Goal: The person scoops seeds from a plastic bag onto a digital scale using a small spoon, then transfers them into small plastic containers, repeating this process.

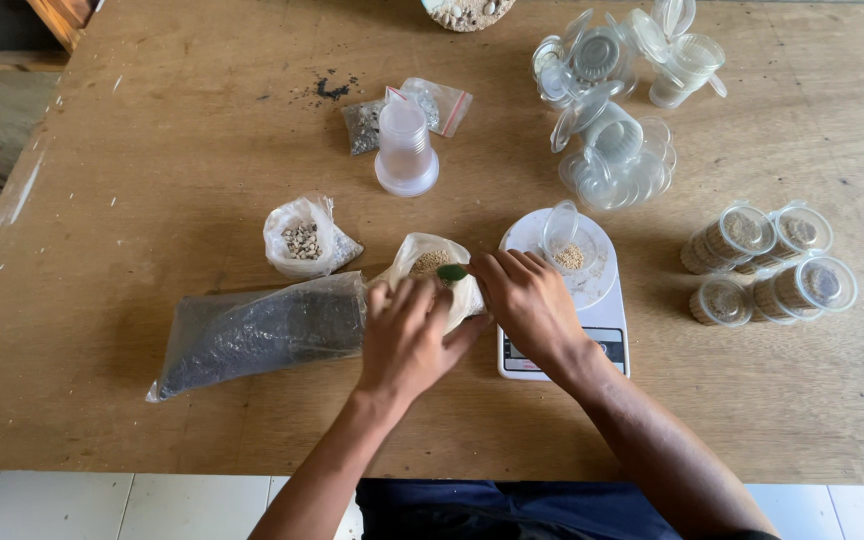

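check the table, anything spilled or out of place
Yes: a dark scatter of grains lies loose on the table at the far side, beside two small zip bags. The empty clear cups lie tumbled, not stacked.

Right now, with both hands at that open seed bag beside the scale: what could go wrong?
1. The open bag of pale seeds sags on the wooden table; the left hand only steadies it, so it could tip and spill.
2. The right hand, with a small green scoop, rests against the white scale; a nudge could skew the reading or knock the lidded cup on its pan.
3. Seeds might scatter between bag and cup.
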